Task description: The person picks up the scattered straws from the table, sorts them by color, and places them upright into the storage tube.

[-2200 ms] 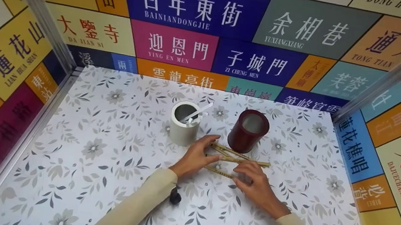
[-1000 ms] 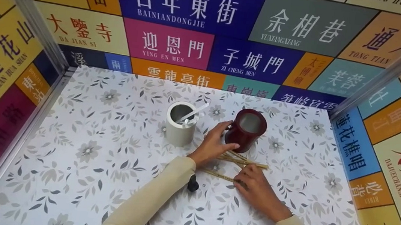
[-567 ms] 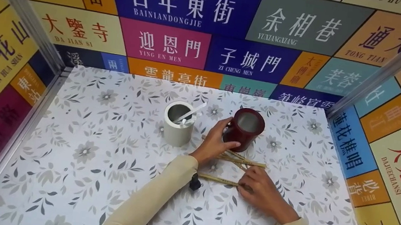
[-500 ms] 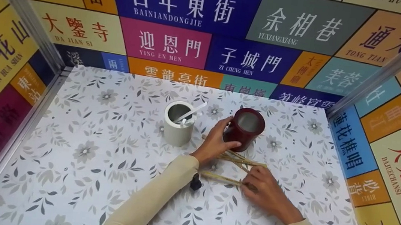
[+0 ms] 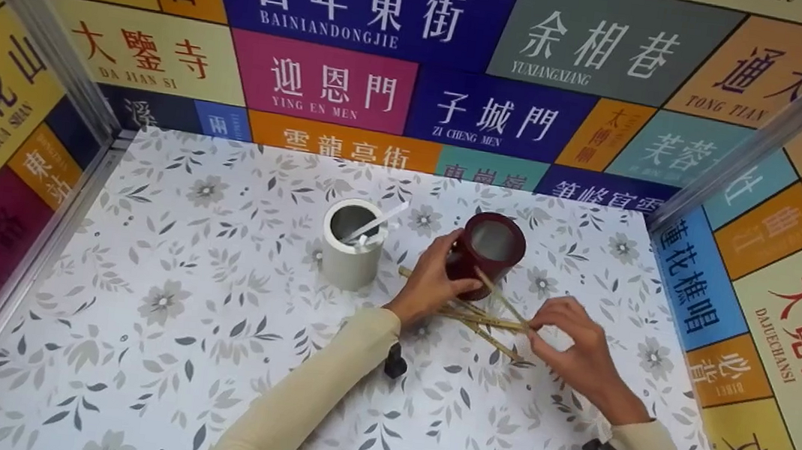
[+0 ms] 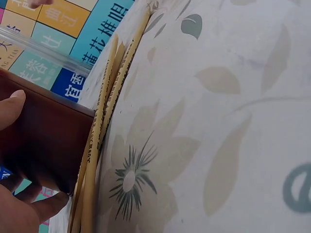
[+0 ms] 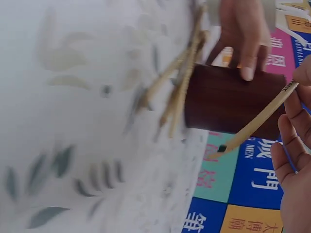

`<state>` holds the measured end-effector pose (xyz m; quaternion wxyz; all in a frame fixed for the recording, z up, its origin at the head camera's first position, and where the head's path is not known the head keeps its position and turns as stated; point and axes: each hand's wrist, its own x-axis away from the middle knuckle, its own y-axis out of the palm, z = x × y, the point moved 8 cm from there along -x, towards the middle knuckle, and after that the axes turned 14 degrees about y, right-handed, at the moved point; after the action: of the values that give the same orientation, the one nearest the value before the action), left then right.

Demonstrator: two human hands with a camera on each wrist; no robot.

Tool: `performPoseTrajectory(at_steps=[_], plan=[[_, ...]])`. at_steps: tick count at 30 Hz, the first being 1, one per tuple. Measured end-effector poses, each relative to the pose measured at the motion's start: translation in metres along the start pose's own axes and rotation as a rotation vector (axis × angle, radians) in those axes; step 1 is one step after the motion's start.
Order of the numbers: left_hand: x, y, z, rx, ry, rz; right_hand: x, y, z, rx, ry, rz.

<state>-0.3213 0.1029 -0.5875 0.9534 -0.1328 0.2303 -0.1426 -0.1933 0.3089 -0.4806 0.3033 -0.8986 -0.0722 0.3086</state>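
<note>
My left hand (image 5: pixel 432 281) grips a dark red cylindrical cup (image 5: pixel 470 263) that stands upright on the table; thumb in front, fingers round its left side. In my right hand (image 5: pixel 576 347), thumb and fingertips pinch one end of a thin yellowish wooden stick (image 5: pixel 504 297). Its far end overlaps the cup's front in the head view. The right wrist view shows dark lettering near the pinched end of this stick and a dark spot near the free tip. Several similar sticks (image 6: pixel 99 121) with printed lettering lie crossed at the foot of the red cup.
To the left of the red cup stands an off-white cylindrical cup (image 5: pixel 349 268) with a white strip-like thing (image 5: pixel 380 221) leaning out of it. A floral cloth (image 5: pixel 165 304) covers the table. Panels with printed characters (image 5: pixel 341 90) wall off the back and sides.
My left hand moved from the sticks to the red cup and holds it. My right hand picked up one stick from the front and raised it, shifting right and toward the cup's level.
</note>
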Motion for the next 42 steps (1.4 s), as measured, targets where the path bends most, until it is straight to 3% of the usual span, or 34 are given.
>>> performPoseTrajectory(at_steps=[4, 12, 21, 27, 34, 42], plan=[[0.0, -0.004, -0.001, 0.006, -0.013, 0.033, -0.024, -0.012, -0.007, -0.089, 0.049, 0.045], [0.0, -0.004, -0.005, 0.015, -0.029, 0.054, -0.069, -0.031, 0.001, -0.307, 0.234, 0.087], [0.001, -0.001, -0.005, 0.016, -0.04, 0.052, -0.107, -0.042, 0.011, -0.451, 0.3, 0.304], [0.001, -0.003, -0.005, 0.004, -0.027, 0.048, -0.11, -0.027, 0.012, -0.466, 0.367, 0.401], [0.0, -0.002, -0.003, 0.019, -0.027, 0.05, -0.096, 0.002, 0.016, -0.407, 0.456, 0.367], [0.001, -0.002, -0.002, 0.017, -0.029, 0.061, -0.076, 0.013, 0.028, -0.372, 0.462, 0.345]])
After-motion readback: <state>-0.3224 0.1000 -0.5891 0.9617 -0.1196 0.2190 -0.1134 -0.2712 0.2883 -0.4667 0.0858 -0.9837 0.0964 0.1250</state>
